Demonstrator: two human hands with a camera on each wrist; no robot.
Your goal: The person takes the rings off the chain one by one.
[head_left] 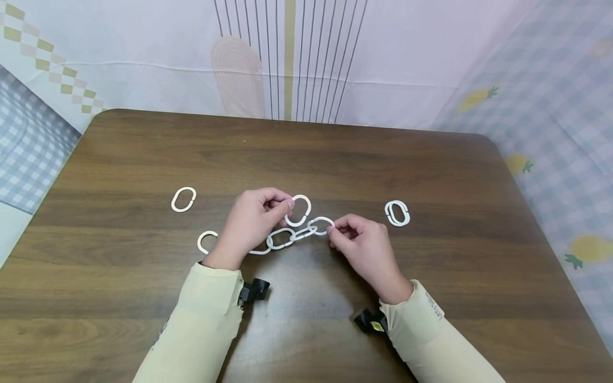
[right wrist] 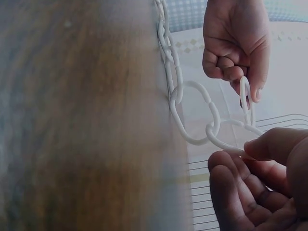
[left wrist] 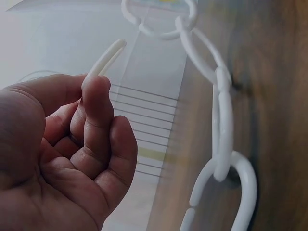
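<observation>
Between thumb and fingers, my left hand (head_left: pixel 251 221) pinches a loose white oval plastic link (head_left: pixel 309 207), raised on edge; it also shows in the left wrist view as a thin link (left wrist: pixel 103 60). My right hand (head_left: pixel 366 242) pinches the end link (head_left: pixel 323 218) of a white link chain (head_left: pixel 280 248). From there the chain runs left over the table and passes under my left wrist, which hides part of it. A white link (head_left: pixel 199 242) shows past that wrist. In the right wrist view, the loose link overlaps the pinched end link (right wrist: pixel 224 146).
One single link (head_left: pixel 194 197) lies at the left on the brown wooden table (head_left: pixel 306 330). Two overlapping links (head_left: pixel 387 211) lie to the right of my right hand. Patterned cloth (head_left: pixel 407 64) hangs behind the far edge. Small black cameras (head_left: pixel 258 289) sit at both wrists.
</observation>
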